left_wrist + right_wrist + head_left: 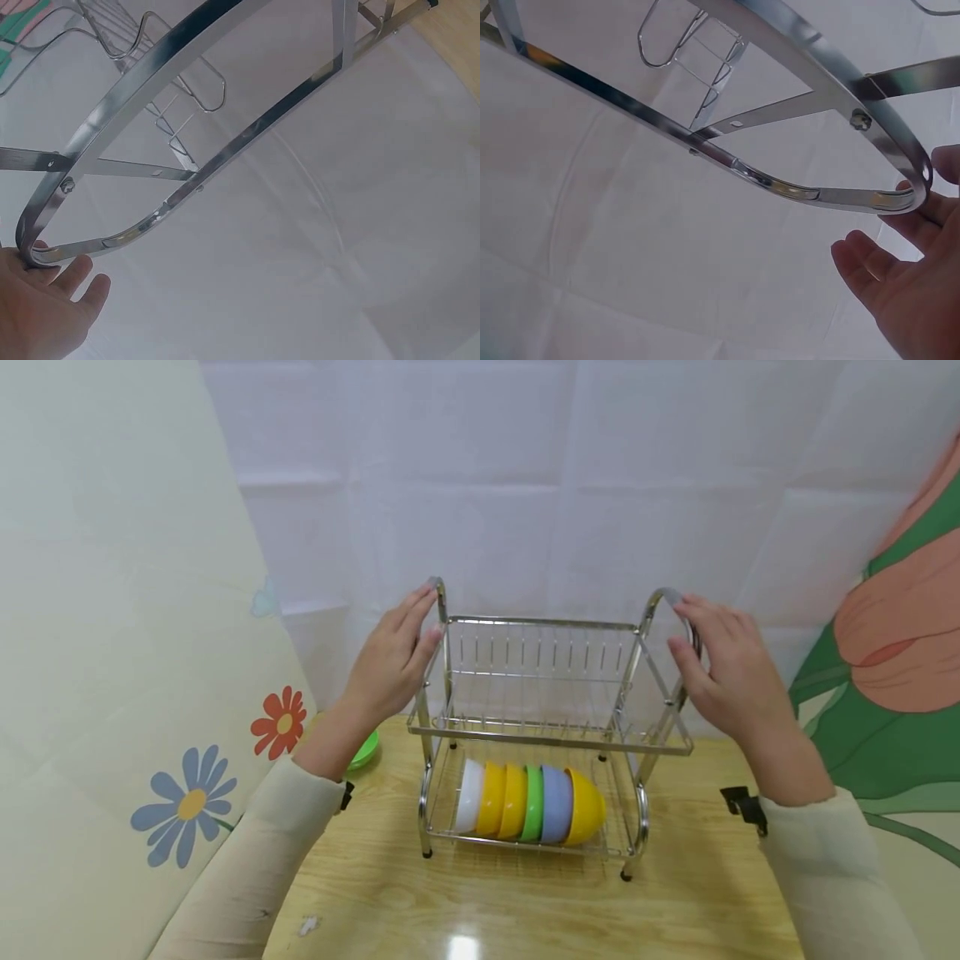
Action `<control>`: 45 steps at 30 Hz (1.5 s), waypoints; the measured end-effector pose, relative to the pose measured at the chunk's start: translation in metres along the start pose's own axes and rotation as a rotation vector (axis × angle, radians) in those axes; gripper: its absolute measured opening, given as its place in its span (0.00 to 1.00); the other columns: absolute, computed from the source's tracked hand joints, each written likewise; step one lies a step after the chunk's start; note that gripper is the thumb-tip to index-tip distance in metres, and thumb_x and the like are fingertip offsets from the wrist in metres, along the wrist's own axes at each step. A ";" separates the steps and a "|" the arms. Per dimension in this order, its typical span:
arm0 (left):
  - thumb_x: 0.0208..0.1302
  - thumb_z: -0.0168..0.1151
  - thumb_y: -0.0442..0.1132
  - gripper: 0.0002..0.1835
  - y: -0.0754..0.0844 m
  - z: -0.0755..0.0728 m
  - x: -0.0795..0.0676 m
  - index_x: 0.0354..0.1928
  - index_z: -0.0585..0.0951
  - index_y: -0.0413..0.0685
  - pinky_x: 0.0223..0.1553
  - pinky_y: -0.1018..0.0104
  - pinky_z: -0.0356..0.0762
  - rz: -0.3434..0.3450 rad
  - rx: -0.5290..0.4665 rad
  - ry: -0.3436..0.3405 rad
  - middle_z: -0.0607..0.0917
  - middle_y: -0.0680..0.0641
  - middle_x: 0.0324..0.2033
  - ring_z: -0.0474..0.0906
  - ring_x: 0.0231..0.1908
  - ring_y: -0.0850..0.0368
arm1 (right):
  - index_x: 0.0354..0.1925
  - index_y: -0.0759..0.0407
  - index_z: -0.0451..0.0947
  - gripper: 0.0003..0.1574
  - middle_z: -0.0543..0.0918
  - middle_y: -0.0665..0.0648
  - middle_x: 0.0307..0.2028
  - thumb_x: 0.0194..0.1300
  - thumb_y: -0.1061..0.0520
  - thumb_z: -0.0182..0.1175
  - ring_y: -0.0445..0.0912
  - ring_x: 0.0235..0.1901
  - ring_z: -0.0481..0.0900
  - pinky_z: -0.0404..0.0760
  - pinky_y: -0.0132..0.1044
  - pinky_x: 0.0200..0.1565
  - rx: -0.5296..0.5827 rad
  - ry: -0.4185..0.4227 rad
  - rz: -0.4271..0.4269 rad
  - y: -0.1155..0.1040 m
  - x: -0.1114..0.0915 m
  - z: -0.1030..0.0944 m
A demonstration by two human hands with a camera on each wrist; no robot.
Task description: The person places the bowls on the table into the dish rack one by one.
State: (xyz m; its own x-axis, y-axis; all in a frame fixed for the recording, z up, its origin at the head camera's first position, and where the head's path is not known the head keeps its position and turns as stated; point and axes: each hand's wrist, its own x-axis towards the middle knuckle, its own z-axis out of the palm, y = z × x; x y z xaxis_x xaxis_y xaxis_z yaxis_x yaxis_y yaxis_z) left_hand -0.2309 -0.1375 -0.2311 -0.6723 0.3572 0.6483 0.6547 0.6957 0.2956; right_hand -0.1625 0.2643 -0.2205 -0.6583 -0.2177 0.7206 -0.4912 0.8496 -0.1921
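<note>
A two-tier metal dish rack (551, 739) stands on the wooden table. My left hand (392, 653) touches the curved top of its left side frame, fingers fairly straight, thumb toward the inside. On the opposite side, my right hand (727, 662) lies with relaxed fingers against the right frame's top curve. The wrist views show the left hand (45, 307) and right hand (915, 274) at the bends of the chromed bars, not wrapped round them. On the lower tier, a row of nested bowls (533, 802) lies on its side: white, yellow, green, blue-grey and yellow.
Green dishware (365, 750) sits behind my left forearm, partly hidden. A white cloth (480, 485) hangs behind the rack. Flower-printed panels flank the table (375, 893) on the left and right. The rack's upper tier holds only its own wire slots.
</note>
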 end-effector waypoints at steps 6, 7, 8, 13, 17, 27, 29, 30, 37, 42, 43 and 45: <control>0.79 0.42 0.51 0.31 0.001 -0.002 -0.005 0.77 0.59 0.47 0.76 0.46 0.56 0.014 0.015 0.007 0.59 0.46 0.77 0.56 0.76 0.46 | 0.71 0.63 0.65 0.30 0.66 0.65 0.72 0.78 0.51 0.48 0.65 0.71 0.60 0.57 0.62 0.72 0.004 -0.029 0.043 0.004 0.004 0.004; 0.79 0.42 0.51 0.31 0.001 -0.002 -0.006 0.77 0.59 0.47 0.76 0.46 0.55 0.013 0.017 0.005 0.59 0.46 0.78 0.56 0.76 0.46 | 0.71 0.63 0.65 0.30 0.65 0.65 0.73 0.78 0.51 0.48 0.65 0.71 0.60 0.56 0.62 0.73 0.007 -0.035 0.049 0.005 0.005 0.005; 0.79 0.42 0.51 0.31 0.001 -0.002 -0.007 0.77 0.58 0.47 0.76 0.46 0.55 0.012 0.020 0.004 0.58 0.46 0.78 0.55 0.76 0.46 | 0.71 0.63 0.65 0.30 0.65 0.66 0.72 0.78 0.51 0.48 0.65 0.71 0.60 0.56 0.62 0.73 0.006 -0.038 0.051 0.005 0.005 0.005; 0.79 0.43 0.51 0.31 0.002 -0.003 -0.009 0.78 0.58 0.49 0.76 0.46 0.55 0.012 0.029 0.003 0.58 0.47 0.78 0.55 0.76 0.46 | 0.73 0.61 0.62 0.32 0.62 0.64 0.75 0.78 0.49 0.47 0.64 0.73 0.57 0.54 0.62 0.74 0.012 -0.080 0.087 0.005 0.007 0.009; 0.79 0.39 0.56 0.32 0.002 -0.005 -0.011 0.78 0.56 0.51 0.76 0.46 0.55 0.005 0.034 -0.013 0.55 0.48 0.79 0.54 0.77 0.46 | 0.74 0.59 0.61 0.32 0.61 0.62 0.76 0.78 0.49 0.47 0.63 0.74 0.57 0.55 0.62 0.74 0.016 -0.069 0.096 0.006 0.006 0.016; 0.76 0.33 0.65 0.39 -0.010 -0.015 -0.028 0.81 0.46 0.55 0.76 0.40 0.49 -0.104 0.009 -0.080 0.47 0.47 0.80 0.47 0.79 0.44 | 0.68 0.62 0.68 0.26 0.68 0.62 0.72 0.76 0.56 0.48 0.66 0.60 0.73 0.70 0.65 0.61 0.052 0.097 0.051 0.013 0.002 0.034; 0.77 0.33 0.65 0.38 -0.016 -0.017 -0.030 0.80 0.47 0.55 0.76 0.38 0.49 -0.127 -0.004 -0.082 0.47 0.48 0.80 0.47 0.79 0.42 | 0.68 0.63 0.68 0.26 0.69 0.61 0.71 0.76 0.57 0.48 0.65 0.58 0.74 0.71 0.64 0.60 0.056 0.112 0.055 0.013 0.001 0.035; 0.77 0.33 0.65 0.38 -0.019 -0.018 -0.031 0.80 0.48 0.55 0.76 0.37 0.48 -0.136 -0.007 -0.083 0.48 0.48 0.80 0.47 0.79 0.42 | 0.67 0.63 0.68 0.26 0.69 0.61 0.71 0.76 0.57 0.48 0.66 0.60 0.73 0.71 0.65 0.60 0.058 0.119 0.057 0.013 0.001 0.035; 0.77 0.35 0.63 0.38 -0.044 -0.022 -0.042 0.80 0.50 0.51 0.75 0.35 0.47 -0.182 0.007 -0.099 0.49 0.46 0.80 0.46 0.78 0.40 | 0.66 0.64 0.69 0.25 0.69 0.62 0.71 0.75 0.59 0.48 0.65 0.57 0.74 0.73 0.64 0.57 0.066 0.146 0.047 0.013 0.000 0.039; 0.78 0.37 0.61 0.38 -0.067 -0.019 -0.050 0.79 0.51 0.47 0.74 0.34 0.48 -0.228 0.017 -0.122 0.50 0.43 0.79 0.47 0.77 0.37 | 0.65 0.65 0.69 0.24 0.69 0.62 0.71 0.75 0.60 0.48 0.64 0.56 0.76 0.75 0.63 0.55 0.058 0.165 0.045 0.014 -0.001 0.042; 0.78 0.37 0.61 0.38 -0.071 -0.018 -0.052 0.79 0.51 0.46 0.74 0.34 0.48 -0.236 0.021 -0.129 0.51 0.42 0.79 0.47 0.77 0.37 | 0.65 0.65 0.70 0.24 0.69 0.61 0.71 0.75 0.60 0.48 0.63 0.55 0.76 0.75 0.63 0.55 0.059 0.170 0.045 0.014 -0.001 0.042; 0.78 0.39 0.60 0.39 -0.081 -0.016 -0.055 0.79 0.52 0.43 0.74 0.34 0.48 -0.248 0.031 -0.145 0.51 0.39 0.79 0.47 0.77 0.36 | 0.65 0.65 0.70 0.24 0.70 0.61 0.71 0.74 0.60 0.48 0.63 0.54 0.77 0.76 0.63 0.54 0.058 0.181 0.040 0.014 -0.001 0.043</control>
State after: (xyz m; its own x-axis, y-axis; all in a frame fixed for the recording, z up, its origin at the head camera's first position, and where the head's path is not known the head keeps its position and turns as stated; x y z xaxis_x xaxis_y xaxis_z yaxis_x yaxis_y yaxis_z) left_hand -0.2411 -0.2231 -0.2797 -0.8546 0.2575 0.4510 0.4546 0.7909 0.4097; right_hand -0.1933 0.2555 -0.2520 -0.5672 -0.0895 0.8187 -0.5023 0.8254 -0.2578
